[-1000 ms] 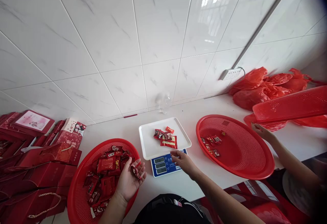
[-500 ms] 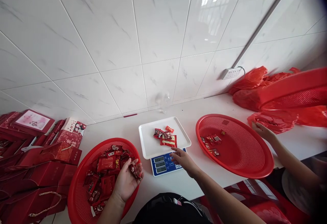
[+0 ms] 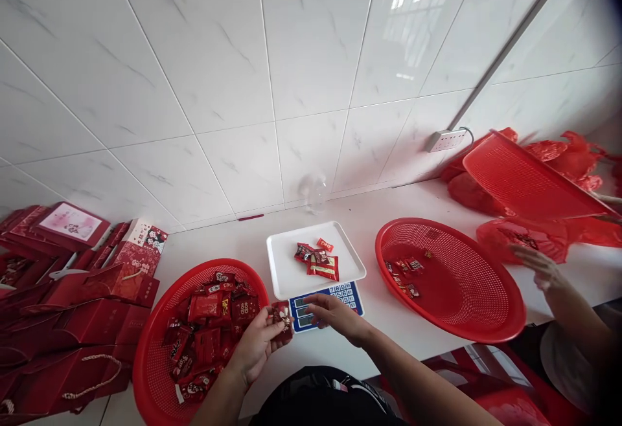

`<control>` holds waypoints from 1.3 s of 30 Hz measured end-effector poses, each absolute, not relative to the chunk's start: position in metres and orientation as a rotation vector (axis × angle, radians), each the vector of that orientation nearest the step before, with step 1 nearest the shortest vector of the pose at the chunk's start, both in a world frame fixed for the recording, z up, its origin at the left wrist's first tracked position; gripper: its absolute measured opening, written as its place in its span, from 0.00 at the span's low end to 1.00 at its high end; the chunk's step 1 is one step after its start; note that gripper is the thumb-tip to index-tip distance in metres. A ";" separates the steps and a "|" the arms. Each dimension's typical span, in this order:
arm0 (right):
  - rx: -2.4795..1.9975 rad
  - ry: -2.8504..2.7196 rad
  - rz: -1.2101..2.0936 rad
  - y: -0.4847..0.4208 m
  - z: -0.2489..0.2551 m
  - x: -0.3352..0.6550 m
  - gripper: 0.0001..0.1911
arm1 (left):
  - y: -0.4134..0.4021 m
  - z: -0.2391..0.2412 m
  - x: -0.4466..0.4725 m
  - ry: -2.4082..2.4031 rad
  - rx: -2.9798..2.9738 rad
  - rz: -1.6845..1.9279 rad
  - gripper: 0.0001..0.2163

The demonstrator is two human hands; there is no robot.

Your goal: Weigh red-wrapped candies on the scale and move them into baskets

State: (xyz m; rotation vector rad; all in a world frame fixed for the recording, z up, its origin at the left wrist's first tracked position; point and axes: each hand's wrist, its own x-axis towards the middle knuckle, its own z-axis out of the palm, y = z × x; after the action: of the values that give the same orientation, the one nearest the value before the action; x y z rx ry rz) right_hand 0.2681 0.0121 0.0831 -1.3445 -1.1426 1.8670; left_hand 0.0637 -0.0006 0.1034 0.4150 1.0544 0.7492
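Note:
My left hand (image 3: pixel 260 345) pinches a small dark red candy packet (image 3: pixel 282 316) beside the digital scale. My right hand (image 3: pixel 340 317) hovers over the blue scale panel (image 3: pixel 353 292), fingers apart and nothing in them, close to that packet. On top of the scale, the white tray (image 3: pixel 282 254) bears several red wrapped candies (image 3: pixel 323 265). Left of the scale, a red plastic basket (image 3: pixel 148 358) holds many red candy packets (image 3: pixel 207 338). Part of the scale's display is covered by my right fingers.
At right stands a larger red basket (image 3: pixel 466 283) with a few candies. A co-worker's hand (image 3: pixel 539 267) is beside it, near red plastic bags (image 3: pixel 515 238) and a tilted red basket (image 3: pixel 529 173). Red gift boxes (image 3: pixel 87 329) fill the left. A socket strip (image 3: pixel 446 140) lies by the wall.
My left hand has moved right, away from above the left basket, with the packet. My right hand has shifted left over the scale. The co-worker's arm and the tilted basket have moved.

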 end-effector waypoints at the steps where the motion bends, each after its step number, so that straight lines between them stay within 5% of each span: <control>1: -1.300 -1.196 1.882 0.011 0.085 0.267 0.20 | -0.002 0.102 0.067 1.051 0.484 0.718 0.13; 10: -1.365 -1.340 1.806 0.002 0.086 0.254 0.12 | -0.008 0.106 0.088 1.021 0.858 0.553 0.13; 23: -1.383 -1.241 1.897 0.003 0.084 0.252 0.13 | -0.007 0.101 0.074 1.184 0.965 0.488 0.16; 31: -1.473 -1.175 1.875 -0.002 0.076 0.267 0.15 | 0.015 0.093 -0.011 1.695 1.319 0.494 0.10; 39: -1.530 -1.160 1.872 -0.009 0.071 0.274 0.16 | 0.049 0.041 -0.030 1.853 1.806 0.326 0.24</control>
State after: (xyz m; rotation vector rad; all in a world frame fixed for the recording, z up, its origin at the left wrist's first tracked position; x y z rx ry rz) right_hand 0.2735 -0.0087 0.0705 -1.5298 -1.1596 1.8723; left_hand -0.0305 0.0489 0.0405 1.8057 1.8532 0.3263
